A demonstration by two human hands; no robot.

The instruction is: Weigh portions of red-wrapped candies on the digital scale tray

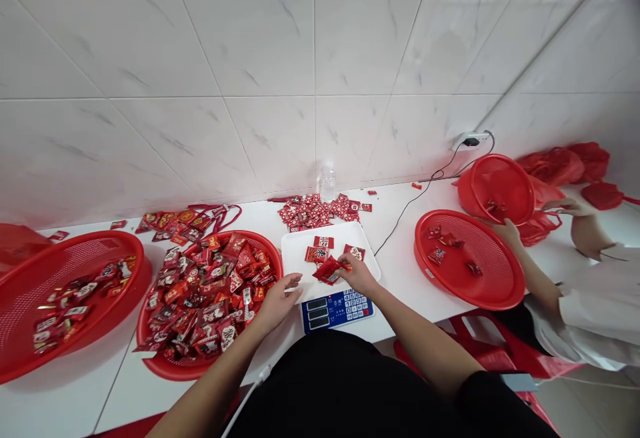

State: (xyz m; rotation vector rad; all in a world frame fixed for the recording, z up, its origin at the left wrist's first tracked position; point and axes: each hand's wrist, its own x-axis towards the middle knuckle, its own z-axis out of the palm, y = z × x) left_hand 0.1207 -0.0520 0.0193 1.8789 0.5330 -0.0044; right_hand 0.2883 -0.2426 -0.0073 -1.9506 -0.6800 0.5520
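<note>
My right hand pinches a red wrapped candy packet over the white weighing tray. Several red packets lie on the tray, among them one at its back and one on the right side. Beside the tray's left front edge, my left hand has its fingers loosely curved and apart, with nothing visible in it. Below the tray shows the blue scale panel with displays and keys. Just left of that hand stands a red basket heaped with mixed red packets.
Farther left is another red basket with some packets. Small red sachets lie behind the tray near a clear bottle. A black cable crosses the table. At right, a co-worker tilts a red basin above a red basket.
</note>
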